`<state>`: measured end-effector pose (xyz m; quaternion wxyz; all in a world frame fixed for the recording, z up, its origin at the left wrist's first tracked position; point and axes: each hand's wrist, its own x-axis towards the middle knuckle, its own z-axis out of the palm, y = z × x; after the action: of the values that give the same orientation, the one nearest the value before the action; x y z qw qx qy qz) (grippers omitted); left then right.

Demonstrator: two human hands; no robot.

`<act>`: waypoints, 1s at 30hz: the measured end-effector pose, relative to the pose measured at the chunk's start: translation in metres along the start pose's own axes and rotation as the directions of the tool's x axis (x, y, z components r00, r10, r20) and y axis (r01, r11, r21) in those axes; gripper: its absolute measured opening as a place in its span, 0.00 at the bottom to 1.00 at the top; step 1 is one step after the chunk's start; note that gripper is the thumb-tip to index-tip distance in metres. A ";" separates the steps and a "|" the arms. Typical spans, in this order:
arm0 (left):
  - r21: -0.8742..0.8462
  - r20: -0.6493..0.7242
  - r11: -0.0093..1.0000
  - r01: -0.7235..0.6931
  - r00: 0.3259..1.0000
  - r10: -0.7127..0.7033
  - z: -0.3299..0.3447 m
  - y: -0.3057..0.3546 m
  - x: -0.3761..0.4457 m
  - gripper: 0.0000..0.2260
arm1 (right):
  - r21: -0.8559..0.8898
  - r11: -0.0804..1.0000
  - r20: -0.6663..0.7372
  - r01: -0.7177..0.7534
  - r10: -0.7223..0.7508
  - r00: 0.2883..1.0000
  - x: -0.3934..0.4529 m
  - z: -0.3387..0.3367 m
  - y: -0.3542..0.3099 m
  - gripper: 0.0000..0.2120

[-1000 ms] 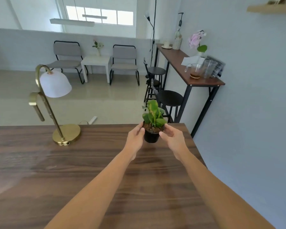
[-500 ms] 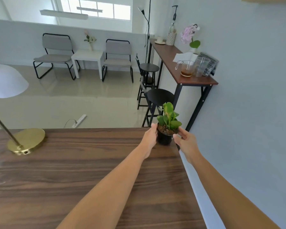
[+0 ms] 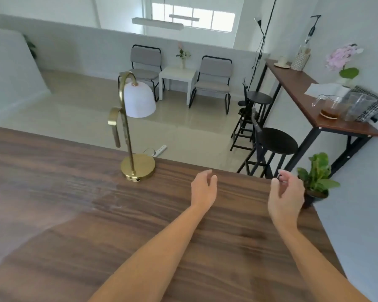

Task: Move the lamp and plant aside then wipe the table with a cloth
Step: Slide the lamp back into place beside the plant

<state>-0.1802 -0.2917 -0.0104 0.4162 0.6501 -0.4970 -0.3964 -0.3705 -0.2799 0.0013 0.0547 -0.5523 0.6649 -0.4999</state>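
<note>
A small green plant (image 3: 317,175) in a black pot stands at the far right corner of the dark wooden table (image 3: 140,225). My right hand (image 3: 285,197) hovers just left of the pot, fingers loosely curled, holding nothing. Above the table's far edge my left hand (image 3: 203,188) is open and empty, about midway between plant and lamp. The brass lamp (image 3: 135,131) with a white shade stands on its round base at the far edge, left of my left hand. No cloth is in view.
Beyond the table's far edge are black stools (image 3: 273,142), a high side table (image 3: 327,112) along the right wall with glass jugs and a pink flower, and a power strip (image 3: 159,150) on the floor. The wall runs close along the table's right edge.
Both hands have let go of the plant pot, which now stands at the table's right corner. The hands have drawn back to the left. The view has swung left, bringing the lamp back in.
</note>
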 end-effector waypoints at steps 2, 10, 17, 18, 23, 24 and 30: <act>0.052 -0.173 0.999 -0.013 0.985 0.021 -0.046 -0.025 0.005 0.17 | 0.022 0.998 0.112 0.063 -0.066 0.992 -0.014 0.042 -0.032 0.08; 0.321 -0.375 0.938 0.130 0.927 0.000 -0.163 -0.093 0.012 0.26 | 0.047 0.968 0.630 0.245 -0.219 0.745 -0.052 0.207 -0.155 0.10; 0.604 -0.154 0.784 0.145 0.986 -0.063 -0.167 -0.106 0.010 0.30 | -0.078 0.856 0.899 0.512 -0.161 0.407 -0.050 0.297 -0.192 0.21; 0.638 -0.149 0.757 0.141 0.987 -0.059 -0.169 -0.107 0.011 0.30 | -0.107 0.823 0.915 0.557 -0.139 0.380 -0.051 0.300 -0.185 0.23; 0.727 -0.068 0.683 0.079 0.997 -0.043 -0.177 -0.111 0.012 0.32 | -0.179 0.782 0.875 0.597 -0.151 0.460 -0.060 0.282 -0.167 0.24; 0.730 -0.053 0.680 0.067 0.998 -0.041 -0.179 -0.111 0.013 0.32 | -0.200 0.796 0.864 0.572 -0.132 0.485 -0.063 0.275 -0.166 0.24; 0.731 0.090 0.681 -0.036 0.995 -0.045 -0.197 -0.111 0.028 0.36 | -0.301 0.831 0.787 0.468 -0.061 0.614 -0.089 0.221 -0.147 0.25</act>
<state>0.0434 -0.2725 -0.0504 0.0953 0.7425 -0.6326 -0.1983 -0.0987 -0.3272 -0.0441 0.1079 -0.7982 0.5906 -0.0485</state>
